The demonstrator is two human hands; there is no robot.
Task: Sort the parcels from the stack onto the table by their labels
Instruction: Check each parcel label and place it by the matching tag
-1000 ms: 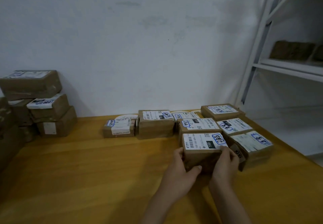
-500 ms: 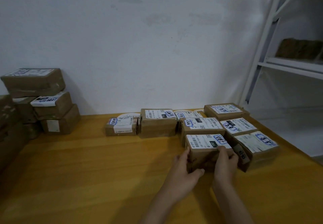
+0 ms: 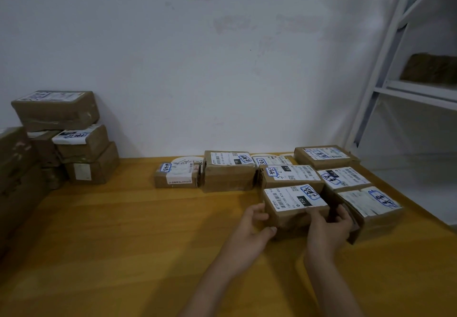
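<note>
A brown parcel (image 3: 294,199) with a white label marked 150 and blue handwriting sits on the wooden table (image 3: 123,242), at the front of the middle column of sorted parcels. My left hand (image 3: 249,230) curls round its left front corner, thumb on the front face. My right hand (image 3: 326,227) grips its right front side, thumb at the label's edge. Behind it lies another labelled parcel (image 3: 289,175). The stack of unsorted parcels (image 3: 74,153) stands at the far left against the wall.
Sorted parcels lie in a group at the back right: a small one (image 3: 176,177), a taller one (image 3: 228,173), and a right column (image 3: 366,205) near the table's right edge. A white metal shelf (image 3: 395,89) with a parcel (image 3: 430,69) stands to the right.
The parcel has been slid a little further back against the one behind it. Both hands stay on it, and my left hand's grip looks looser.
</note>
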